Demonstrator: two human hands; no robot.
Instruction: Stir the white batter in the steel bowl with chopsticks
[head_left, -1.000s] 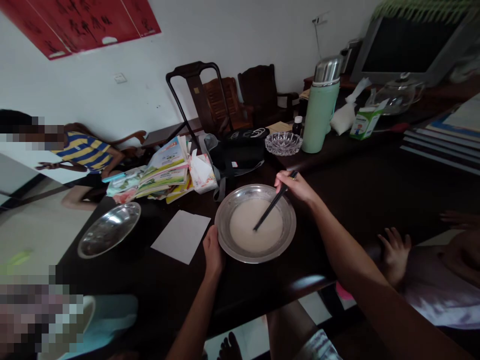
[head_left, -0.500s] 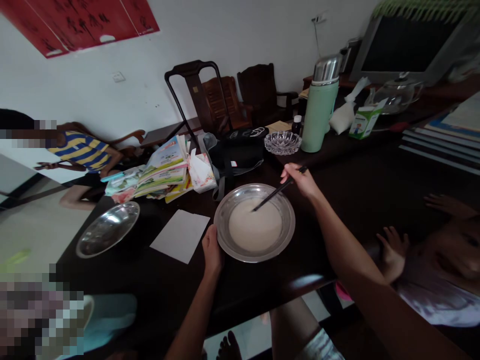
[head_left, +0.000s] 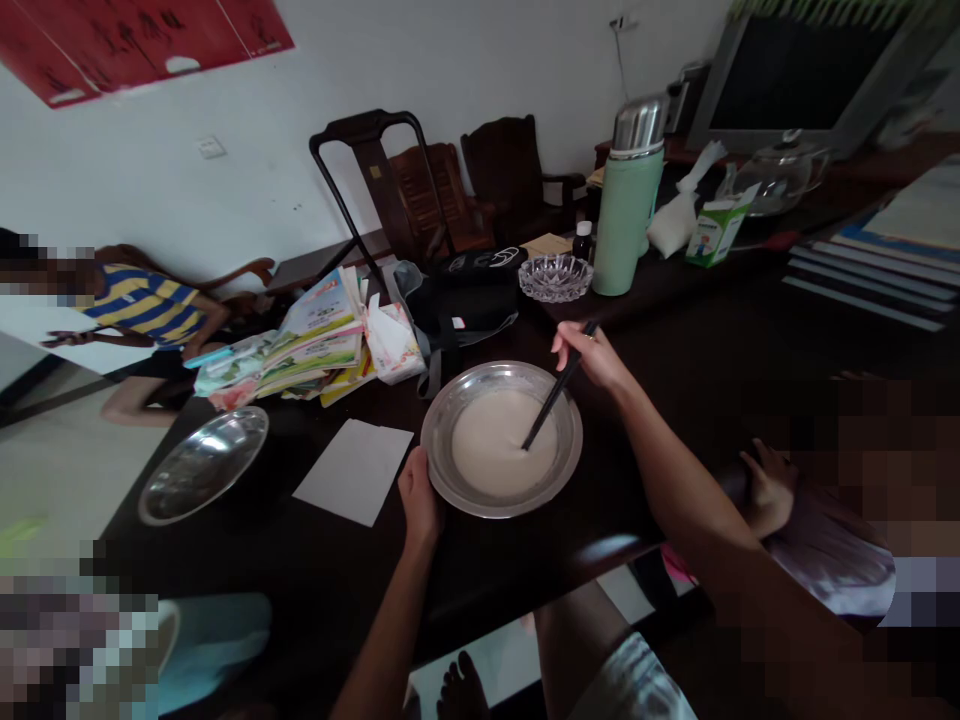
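Observation:
A round metal bowl (head_left: 442,400) stands on the dark table and holds a pale, milky batter (head_left: 487,445). My left hand (head_left: 420,495) grips the bowl's left rim, thumb at the edge and the other fingers mostly hidden beneath it. Above the bowl's far right side, my right hand (head_left: 589,352) is closed around dark chopsticks (head_left: 551,405). Their lower tips dip into the batter right of its middle. Left of the bowl lies a sheet of white paper (head_left: 354,470), and beyond that an empty metal bowl (head_left: 206,465) near the table's edge.
Behind the bowl are stacked books (head_left: 322,335), a tissue pack (head_left: 394,340), a black bag (head_left: 472,305) and a glass ashtray (head_left: 555,278). A tall green thermos (head_left: 628,215) stands farther right. Another person's hand (head_left: 771,485) is at the right; a person in stripes sits far left.
The chopstick tips have moved through the batter toward me and slightly right, and the chopsticks stand steeper. My left hand stays on the rim. The whole view has shifted a little.

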